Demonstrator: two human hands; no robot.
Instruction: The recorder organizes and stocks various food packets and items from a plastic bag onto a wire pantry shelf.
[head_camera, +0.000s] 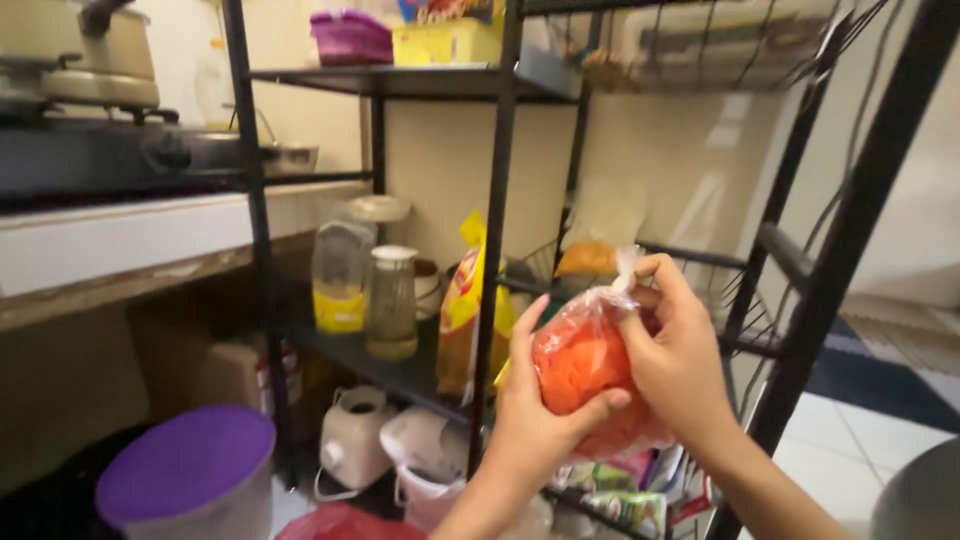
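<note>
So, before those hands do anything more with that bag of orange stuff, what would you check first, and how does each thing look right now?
1. Bag supported from below: ok. The left hand cups the clear bag of orange contents.
2. Neck of the bag held: ok. The right hand pinches the twisted top.
3. Bag sealed or knotted: cannot tell; fingers hide the neck.
4. Leaks or tears: cannot tell, though no spill shows.
5. Clearance from the black rack post: ok, the bag is in front of it, apart.
6. Free spot on the middle shelf: not ok; jars and a yellow packet crowd it.
</note>
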